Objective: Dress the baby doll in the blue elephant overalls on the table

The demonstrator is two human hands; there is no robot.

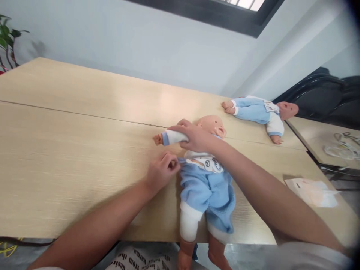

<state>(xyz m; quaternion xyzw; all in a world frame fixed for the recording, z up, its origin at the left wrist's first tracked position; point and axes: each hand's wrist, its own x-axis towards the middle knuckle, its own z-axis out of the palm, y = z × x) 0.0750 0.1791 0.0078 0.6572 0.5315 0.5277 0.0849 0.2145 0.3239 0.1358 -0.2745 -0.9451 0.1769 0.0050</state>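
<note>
A baby doll in a blue and white outfit lies on its back, its legs hanging over the table's near edge. Its head points away from me, turned to the right. My right hand reaches across the doll's chest and grips its white-sleeved arm, which sticks out to the left with a blue cuff. Beside the doll's waist, my left hand pinches the edge of the blue cloth between thumb and fingers. A cartoon face is printed on the front of the outfit.
Another doll in similar clothes lies at the table's far right. A white packet rests near the right edge. Bundled cables lie on a neighbouring table by black chairs. A plant stands at the far left.
</note>
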